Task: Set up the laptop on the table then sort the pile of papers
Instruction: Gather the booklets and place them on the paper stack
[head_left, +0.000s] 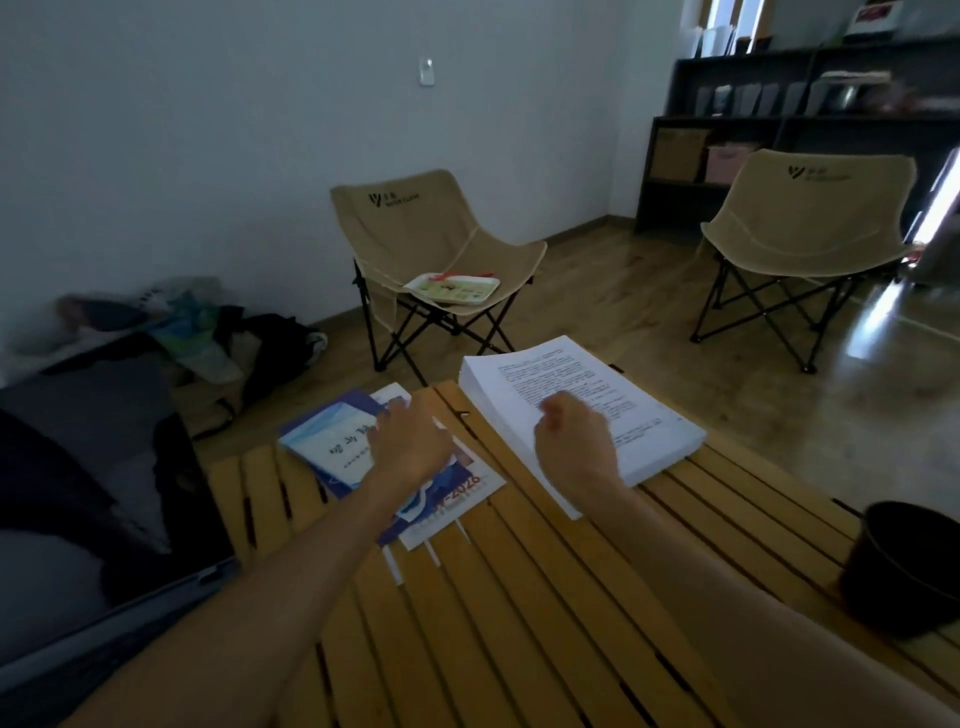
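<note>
A: Where is the laptop sitting right now?

B: The dark open laptop with its black screen (78, 493) is standing at the left edge of the slatted yellow wooden table (545, 597), lid up and angled toward the person. I'm judging the set-up half of the job done, which would be why it is parked off to the side, leaving the middle free for paper.

A: And the papers?

B: They are lying in two groups. A thick white stack of printed sheets (587, 410) is sitting at the far right of the table, and a loose fan of blue-and-white glossy booklets (332, 447) is spreading at the far left, partly overhanging the edge. The two look like separate sorting piles.

A: What are the hands doing?

B: The left hand (410, 441) is resting on the booklets, fingers reaching forward over the top cover; whether they are pinching it or only pressing, I cannot tell. The right hand (576, 441) is hovering over the near corner of the white stack with fingers curled loosely inward, and I cannot tell if a sheet is caught between them.

A: Anything else nearby?

B: A round black cup (904, 566) is standing at the right edge, well apart from both piles.
</note>
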